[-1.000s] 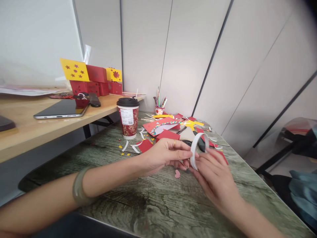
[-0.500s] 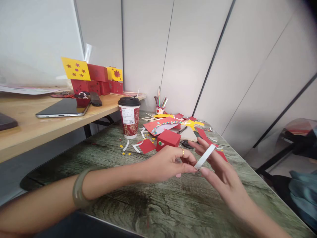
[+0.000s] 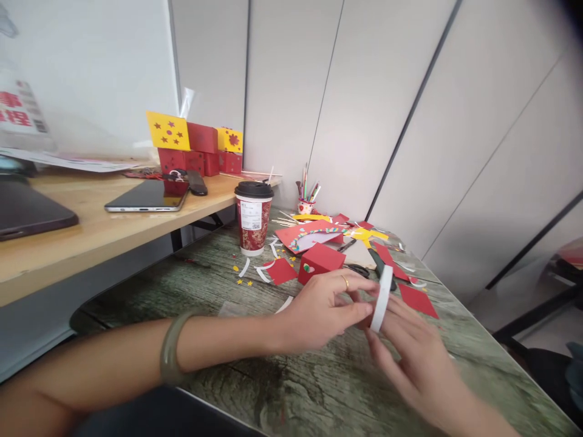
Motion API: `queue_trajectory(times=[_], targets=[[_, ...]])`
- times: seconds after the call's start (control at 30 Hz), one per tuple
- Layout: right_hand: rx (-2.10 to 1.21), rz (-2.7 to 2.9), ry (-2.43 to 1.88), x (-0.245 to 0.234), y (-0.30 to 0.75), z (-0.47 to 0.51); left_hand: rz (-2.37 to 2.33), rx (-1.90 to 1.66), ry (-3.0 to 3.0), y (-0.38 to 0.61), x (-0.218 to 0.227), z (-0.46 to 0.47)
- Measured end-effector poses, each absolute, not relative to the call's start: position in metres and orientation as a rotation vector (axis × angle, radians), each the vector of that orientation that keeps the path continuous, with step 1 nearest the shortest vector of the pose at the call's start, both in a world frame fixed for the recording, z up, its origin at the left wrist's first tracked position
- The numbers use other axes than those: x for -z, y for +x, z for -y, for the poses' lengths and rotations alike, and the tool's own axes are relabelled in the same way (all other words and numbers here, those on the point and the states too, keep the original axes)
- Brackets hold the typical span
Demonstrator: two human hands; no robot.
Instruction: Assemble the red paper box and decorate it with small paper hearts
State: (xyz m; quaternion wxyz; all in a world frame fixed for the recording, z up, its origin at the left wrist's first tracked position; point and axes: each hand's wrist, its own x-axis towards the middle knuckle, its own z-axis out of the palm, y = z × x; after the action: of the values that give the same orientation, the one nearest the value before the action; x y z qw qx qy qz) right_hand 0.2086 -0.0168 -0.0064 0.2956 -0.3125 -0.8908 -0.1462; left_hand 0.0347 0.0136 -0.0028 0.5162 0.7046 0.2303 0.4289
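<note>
A narrow roll of white tape (image 3: 382, 298) is held upright between my two hands, its pale outer band facing me. My left hand (image 3: 321, 312), with a ring and a bangle, pinches at the roll's left side with thumb and fingers. My right hand (image 3: 412, 349) grips it from the right, the thumb near its lower end and the fingers partly hidden behind the band. Just beyond my left hand stands a red paper box (image 3: 322, 262) with a small green and white sticker. Red paper pieces (image 3: 418, 300) lie past my right hand.
A lidded paper cup (image 3: 253, 218) stands left of the box. Paper scraps, scissors (image 3: 357, 269) and a pen holder (image 3: 306, 206) are farther back. The wooden desk (image 3: 91, 252) at left bears a tablet (image 3: 148, 195) and red and yellow boxes (image 3: 203, 138).
The view has turned slightly left. The tape roll has tilted from slanting to nearly upright, and my left thumb has moved up along its side. My right fingers have lowered behind it.
</note>
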Motion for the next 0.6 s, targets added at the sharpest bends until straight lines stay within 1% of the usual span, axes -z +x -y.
queue_trajectory(times=[0.07,0.17,0.2,0.27,0.33,0.4,0.43,0.5,0.57,0.6], targets=[[0.43,2.41,-0.837,0.007,0.206,0.015,-0.509,-1.021,1.781,0.032,-0.004,-0.013],[0.481,2.379,-0.927,0.006,0.207,0.01,-0.493,-0.916,1.93,0.023,-0.02,-0.016],[0.499,2.33,-0.974,0.005,0.208,0.009,-0.501,-0.948,2.017,0.019,-0.028,-0.019],[0.5,2.171,-1.102,0.002,0.213,0.005,-0.559,-1.125,2.156,0.01,-0.042,-0.027],[0.448,2.019,-1.247,-0.001,0.218,0.002,-0.564,-1.294,2.145,-0.001,-0.055,-0.039],[0.385,1.958,-1.336,-0.002,0.222,-0.002,-0.523,-1.337,2.133,-0.011,-0.06,-0.055],[0.358,1.949,-1.354,-0.001,0.223,-0.004,-0.528,-1.28,2.136,-0.016,-0.06,-0.065],[0.315,1.945,-1.355,0.0,0.224,-0.006,-0.574,-1.033,2.178,-0.026,-0.053,-0.085],[0.271,1.937,-1.34,0.002,0.224,-0.007,-0.607,-0.783,2.224,-0.033,-0.041,-0.105],[0.247,1.923,-1.329,0.003,0.224,-0.007,-0.612,-0.727,2.201,-0.035,-0.034,-0.113]])
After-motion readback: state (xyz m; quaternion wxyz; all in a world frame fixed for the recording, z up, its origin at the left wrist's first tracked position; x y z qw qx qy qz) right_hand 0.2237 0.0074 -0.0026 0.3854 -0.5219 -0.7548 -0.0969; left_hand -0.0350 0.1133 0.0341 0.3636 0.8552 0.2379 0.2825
